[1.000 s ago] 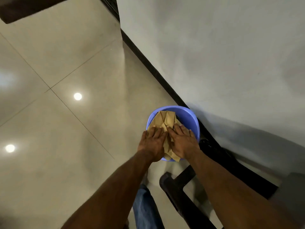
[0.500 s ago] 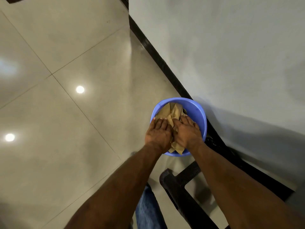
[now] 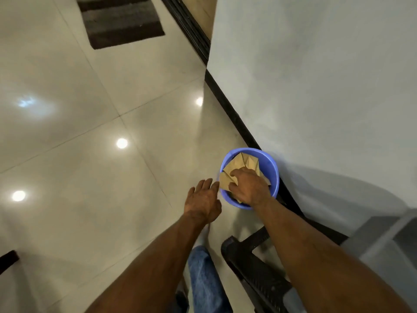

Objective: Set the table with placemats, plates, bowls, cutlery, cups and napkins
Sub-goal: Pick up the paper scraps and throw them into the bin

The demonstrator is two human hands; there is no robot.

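Note:
A blue plastic tub (image 3: 272, 168) stands on the floor against the wall. Folded brown paper napkins (image 3: 244, 163) lie inside it. My right hand (image 3: 249, 188) is down in the tub with its fingers curled into the napkins, gripping them. My left hand (image 3: 203, 199) hovers just left of the tub's rim, fingers straight and spread, holding nothing. What lies under the right hand in the tub is hidden.
The tub sits by a grey wall (image 3: 316, 86) with a dark skirting (image 3: 228, 109). A black plastic chair frame (image 3: 252, 274) stands close at the lower right. A striped dark mat (image 3: 121, 19) lies far up on the glossy tiled floor (image 3: 90, 177). My jeans leg (image 3: 203, 281) shows below.
My left hand has lifted off the napkins and moved left out of the tub. My right hand stays in the tub with its fingers curled on the napkins. The view has pulled back.

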